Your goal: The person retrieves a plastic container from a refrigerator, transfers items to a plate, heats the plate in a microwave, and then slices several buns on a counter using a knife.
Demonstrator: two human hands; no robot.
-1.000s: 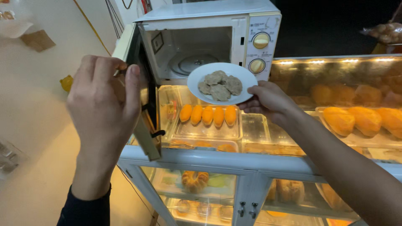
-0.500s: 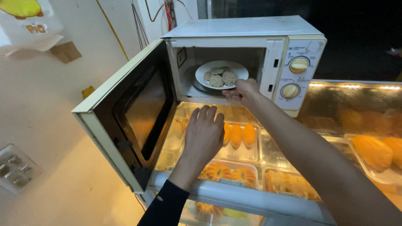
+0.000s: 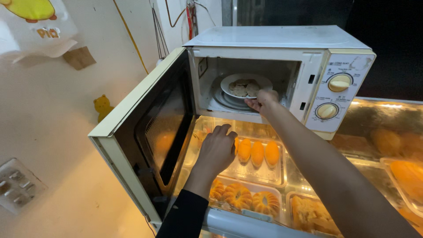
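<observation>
While the left hand (image 3: pixel 218 150) rests flat with spread fingers at frame centre, the right hand (image 3: pixel 263 101) pinches the white plate (image 3: pixel 246 85), just above it, inside the microwave (image 3: pixel 282 57).

Warm glow from lit display case (image 3: pixel 387 132); dark background; sharp focus.

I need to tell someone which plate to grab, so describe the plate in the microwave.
Find the white microwave standing open on the glass display case. Inside, on the turntable, sits a round white plate of flat brownish patties, its rim held by the right hand; it is the only plate there.
</observation>
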